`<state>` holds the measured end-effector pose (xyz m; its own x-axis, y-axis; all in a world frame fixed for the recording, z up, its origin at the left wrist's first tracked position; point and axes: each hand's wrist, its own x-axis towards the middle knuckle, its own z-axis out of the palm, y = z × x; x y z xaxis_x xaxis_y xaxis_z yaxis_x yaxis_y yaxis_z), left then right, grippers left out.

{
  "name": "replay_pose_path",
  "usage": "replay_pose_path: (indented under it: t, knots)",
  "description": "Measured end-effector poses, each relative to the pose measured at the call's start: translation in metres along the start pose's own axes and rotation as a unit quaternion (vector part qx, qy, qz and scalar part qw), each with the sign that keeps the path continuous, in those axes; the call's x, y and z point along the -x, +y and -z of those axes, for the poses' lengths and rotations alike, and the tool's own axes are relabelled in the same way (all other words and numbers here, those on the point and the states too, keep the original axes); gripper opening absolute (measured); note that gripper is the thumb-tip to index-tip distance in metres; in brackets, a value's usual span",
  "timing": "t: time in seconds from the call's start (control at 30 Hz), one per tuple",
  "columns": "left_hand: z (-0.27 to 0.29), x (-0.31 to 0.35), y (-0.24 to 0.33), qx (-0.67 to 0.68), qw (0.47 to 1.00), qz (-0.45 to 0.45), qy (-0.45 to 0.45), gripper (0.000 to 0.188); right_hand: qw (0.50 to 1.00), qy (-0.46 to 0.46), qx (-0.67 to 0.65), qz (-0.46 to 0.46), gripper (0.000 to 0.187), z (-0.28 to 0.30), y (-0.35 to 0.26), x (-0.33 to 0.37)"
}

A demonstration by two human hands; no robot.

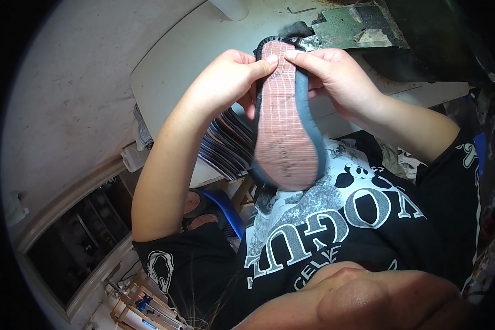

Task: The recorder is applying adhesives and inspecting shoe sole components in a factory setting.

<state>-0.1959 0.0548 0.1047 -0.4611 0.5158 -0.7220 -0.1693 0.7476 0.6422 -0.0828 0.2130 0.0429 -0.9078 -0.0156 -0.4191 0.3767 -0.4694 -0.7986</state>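
Between my two hands a shoe insole (286, 126) is held upright, its pink, line-patterned underside facing the camera and a grey-blue padded edge running round it. My left hand (234, 77) pinches the narrow upper end from the left, thumb on the pink face. From the right, my right hand (335, 77) grips the same end, its thumb close to the other. Both hands' remaining fingers are mostly hidden behind the insole. Its wide lower end looks blurred and hangs in front of my black shirt.
Beneath my left forearm, a row of stacked insoles (228, 146) lies on the pale table (176, 66). A worn green machine (360, 27) stands at the far right, with a hex key (301, 9) beside it. More pink-faced insoles (203, 220) sit lower left by a blue-edged seat or container (228, 212).
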Motion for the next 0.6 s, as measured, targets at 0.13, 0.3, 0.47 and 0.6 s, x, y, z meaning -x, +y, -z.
replay_pose_path:
  t: [0.13, 0.3, 0.47, 0.6]
  knots:
    - [-0.008, 0.006, 0.007, 0.043, 0.999, -0.007, 0.0, 0.045, 0.999, -0.018, 0.032, -0.005, 0.029, 0.004, -0.005, 0.009]
    - [-0.003, -0.002, -0.003, 0.071, 0.998, 0.002, -0.001, 0.048, 0.988, -0.107, 0.068, -0.087, 0.03, 0.024, -0.018, 0.039]
    - [0.004, -0.008, -0.001, 0.032, 0.998, -0.019, 0.047, 0.051, 0.969, -0.192, 0.129, -0.088, 0.035, 0.044, -0.013, 0.066]
    - [0.019, -0.028, -0.005, -0.084, 0.984, -0.068, 0.144, 0.057, 0.99, -0.09, 0.06, -0.093, 0.033, 0.026, 0.003, 0.061]
